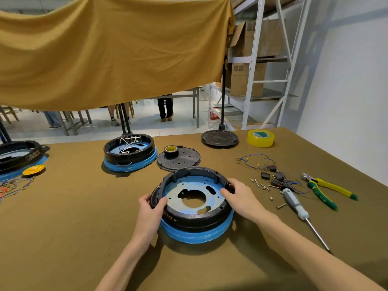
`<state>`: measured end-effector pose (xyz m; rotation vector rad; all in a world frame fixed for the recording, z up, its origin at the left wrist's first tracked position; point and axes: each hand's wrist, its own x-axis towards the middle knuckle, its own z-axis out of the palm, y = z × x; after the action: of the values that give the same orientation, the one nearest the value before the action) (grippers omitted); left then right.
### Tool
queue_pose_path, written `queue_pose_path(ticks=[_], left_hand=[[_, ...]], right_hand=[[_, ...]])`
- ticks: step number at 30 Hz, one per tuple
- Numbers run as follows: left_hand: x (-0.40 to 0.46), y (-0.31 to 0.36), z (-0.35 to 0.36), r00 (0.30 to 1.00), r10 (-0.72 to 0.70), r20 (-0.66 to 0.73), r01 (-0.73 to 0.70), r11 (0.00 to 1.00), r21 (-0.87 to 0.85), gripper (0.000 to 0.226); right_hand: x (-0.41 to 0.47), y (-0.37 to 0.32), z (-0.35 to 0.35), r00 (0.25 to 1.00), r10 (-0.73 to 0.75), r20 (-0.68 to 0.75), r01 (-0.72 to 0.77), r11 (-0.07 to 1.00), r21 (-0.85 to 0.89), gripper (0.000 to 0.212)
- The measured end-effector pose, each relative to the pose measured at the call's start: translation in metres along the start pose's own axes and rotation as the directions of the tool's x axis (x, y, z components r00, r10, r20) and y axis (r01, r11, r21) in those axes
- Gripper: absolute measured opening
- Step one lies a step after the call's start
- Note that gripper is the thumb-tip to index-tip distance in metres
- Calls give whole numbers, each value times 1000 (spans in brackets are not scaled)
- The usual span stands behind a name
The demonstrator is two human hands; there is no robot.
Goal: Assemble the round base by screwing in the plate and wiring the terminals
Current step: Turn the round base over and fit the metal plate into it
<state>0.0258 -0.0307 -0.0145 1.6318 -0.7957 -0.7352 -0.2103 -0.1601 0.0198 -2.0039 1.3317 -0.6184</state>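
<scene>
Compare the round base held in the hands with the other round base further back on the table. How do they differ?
The held base shows a bare metal plate and no wires; the far base has white wires inside. The left hand and right hand grip the held base; nothing touches the far one. Both are black rings on blue-wrapped bottoms.

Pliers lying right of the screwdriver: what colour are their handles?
Yellow handles with green tips, head view.

Far-left base (19, 156) running off left edge. Wire tangle (14, 184) near it also leaving frame. Yellow cloth (105, 49) hiding people behind, only legs showing. Small screws (263, 186) right of round base (192, 203) lying too tiny for telling type.
</scene>
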Motion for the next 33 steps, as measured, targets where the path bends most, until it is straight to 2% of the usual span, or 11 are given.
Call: queue_pose_path(ticks=[5, 10, 14, 18, 20, 24, 29, 33], left_hand=[[1, -4, -3, 999, -14, 38, 13, 999, 31, 56], [4, 0, 5, 998, 1, 60, -4, 999, 49, 47], [23, 4, 10, 991, 78, 105, -89, 990, 106, 40], [46, 2, 12, 982, 129, 139, -150, 977, 150, 30], [50, 4, 14, 983, 112, 146, -131, 983, 131, 24], [45, 9, 14, 983, 104, 154, -130, 976, 174, 27], [35, 7, 15, 980, 148, 132, -176, 955, 240, 33], [18, -6, 13, 974, 195, 117, -221, 933, 283, 49]], right_hand=[[5, 6, -9, 998, 66, -3, -66, 996, 60, 51], [12, 6, -13, 992, 117, -36, -111, 983, 144, 54], [23, 10, -18, 992, 118, -44, -111, 983, 144, 47], [23, 24, -14, 983, 164, -87, -152, 980, 132, 27], [20, 27, -17, 977, 191, -96, -181, 978, 104, 30], [14, 24, -17, 979, 206, -8, -200, 961, 188, 47], [11, 18, -18, 991, 130, 23, -132, 968, 214, 43], [16, 15, -27, 992, 122, -10, -115, 955, 274, 42]])
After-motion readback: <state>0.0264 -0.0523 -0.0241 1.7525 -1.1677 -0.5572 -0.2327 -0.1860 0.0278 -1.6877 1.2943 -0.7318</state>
